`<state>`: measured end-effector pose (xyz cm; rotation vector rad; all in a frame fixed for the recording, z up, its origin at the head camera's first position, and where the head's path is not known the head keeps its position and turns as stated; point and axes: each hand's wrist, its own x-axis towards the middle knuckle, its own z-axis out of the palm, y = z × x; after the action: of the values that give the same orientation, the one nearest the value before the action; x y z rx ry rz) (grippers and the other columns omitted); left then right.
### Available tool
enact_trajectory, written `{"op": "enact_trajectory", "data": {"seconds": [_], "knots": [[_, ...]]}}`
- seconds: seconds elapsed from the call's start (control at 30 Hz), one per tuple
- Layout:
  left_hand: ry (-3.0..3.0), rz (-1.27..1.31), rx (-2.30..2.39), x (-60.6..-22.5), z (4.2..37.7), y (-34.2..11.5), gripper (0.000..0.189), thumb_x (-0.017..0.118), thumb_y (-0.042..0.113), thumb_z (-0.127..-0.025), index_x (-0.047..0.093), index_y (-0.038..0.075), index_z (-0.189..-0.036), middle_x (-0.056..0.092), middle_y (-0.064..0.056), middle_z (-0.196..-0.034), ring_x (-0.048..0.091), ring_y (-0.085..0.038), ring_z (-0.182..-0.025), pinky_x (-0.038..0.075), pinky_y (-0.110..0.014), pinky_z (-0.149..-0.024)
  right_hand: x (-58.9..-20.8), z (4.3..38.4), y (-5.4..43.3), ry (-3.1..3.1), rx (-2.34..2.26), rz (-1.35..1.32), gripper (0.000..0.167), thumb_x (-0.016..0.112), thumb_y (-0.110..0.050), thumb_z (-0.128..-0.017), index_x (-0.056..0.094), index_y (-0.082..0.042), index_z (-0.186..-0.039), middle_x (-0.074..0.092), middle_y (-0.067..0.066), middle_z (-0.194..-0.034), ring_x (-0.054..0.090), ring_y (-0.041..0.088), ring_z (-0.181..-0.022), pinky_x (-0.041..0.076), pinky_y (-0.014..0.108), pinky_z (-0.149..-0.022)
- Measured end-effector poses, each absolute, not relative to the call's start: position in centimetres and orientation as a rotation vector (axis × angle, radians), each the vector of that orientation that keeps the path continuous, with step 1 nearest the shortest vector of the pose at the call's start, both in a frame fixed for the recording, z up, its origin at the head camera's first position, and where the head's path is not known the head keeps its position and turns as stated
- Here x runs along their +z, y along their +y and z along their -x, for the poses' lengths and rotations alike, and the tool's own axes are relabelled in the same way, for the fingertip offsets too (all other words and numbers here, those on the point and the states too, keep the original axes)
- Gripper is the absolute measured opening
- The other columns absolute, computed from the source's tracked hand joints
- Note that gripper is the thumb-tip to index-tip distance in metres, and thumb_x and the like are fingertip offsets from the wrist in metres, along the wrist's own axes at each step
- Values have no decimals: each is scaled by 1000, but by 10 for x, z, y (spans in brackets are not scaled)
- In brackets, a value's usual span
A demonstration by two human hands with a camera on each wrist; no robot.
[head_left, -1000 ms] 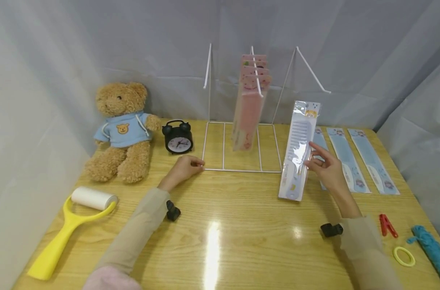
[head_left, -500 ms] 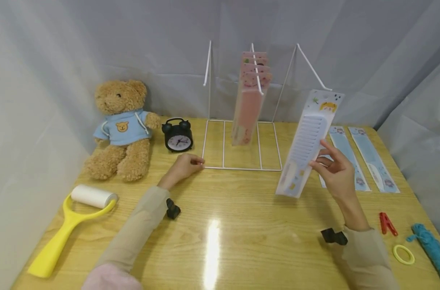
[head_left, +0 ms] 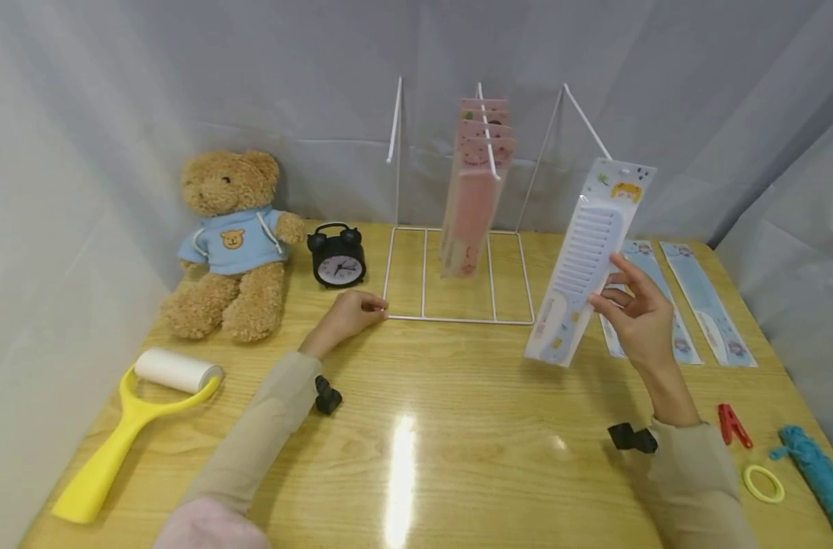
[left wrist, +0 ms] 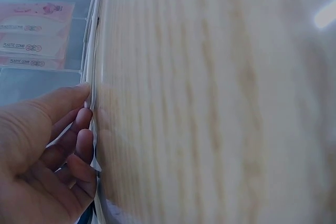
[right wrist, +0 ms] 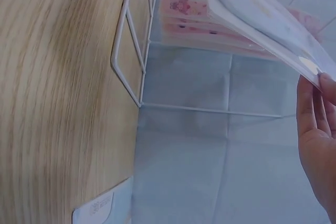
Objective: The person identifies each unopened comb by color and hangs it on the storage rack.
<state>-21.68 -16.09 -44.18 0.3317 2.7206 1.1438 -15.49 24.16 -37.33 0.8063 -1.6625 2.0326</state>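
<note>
My right hand [head_left: 641,324] pinches the right edge of a packaged light-blue comb [head_left: 580,263], thumb in front. The package is held tilted above the table, its top edge overlapping the tip of the white rack's right hook [head_left: 584,118]. In the right wrist view the comb package [right wrist: 262,19] slants up from the fingers. My left hand [head_left: 348,314] pinches the front left corner of the wire rack [head_left: 458,321]; the left wrist view shows the thumb and fingertips on the wire. Several pink packaged combs [head_left: 474,206] hang on the middle hook. The left hook [head_left: 393,126] carries nothing.
Packaged blue combs [head_left: 708,305] lie on the table at right, one partly behind my right hand. A teddy bear [head_left: 234,244] and black alarm clock [head_left: 337,258] stand left of the rack. A lint roller [head_left: 135,419], red clip [head_left: 734,425], yellow ring [head_left: 763,484] and blue cord [head_left: 818,480] lie nearer.
My right hand has raised the comb package up and to the right, tilting its top rightward until it overlaps the right hook's tip. The left hand stays on the rack corner.
</note>
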Motion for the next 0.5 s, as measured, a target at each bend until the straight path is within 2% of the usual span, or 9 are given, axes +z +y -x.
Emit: {"op": "enact_trajectory", "data": {"seconds": [0.5], "knots": [[2710,-331,1136,-442,217,-162,25,66,12,-90,69,-3,-109,68,-18,-107,62,-29,-100,49,-41,-90,-375,183,239,-1730,2040,-729,53,59,21,-81,55,0,-130,58,5,-101,64,10,-85,53,17,-75]]}}
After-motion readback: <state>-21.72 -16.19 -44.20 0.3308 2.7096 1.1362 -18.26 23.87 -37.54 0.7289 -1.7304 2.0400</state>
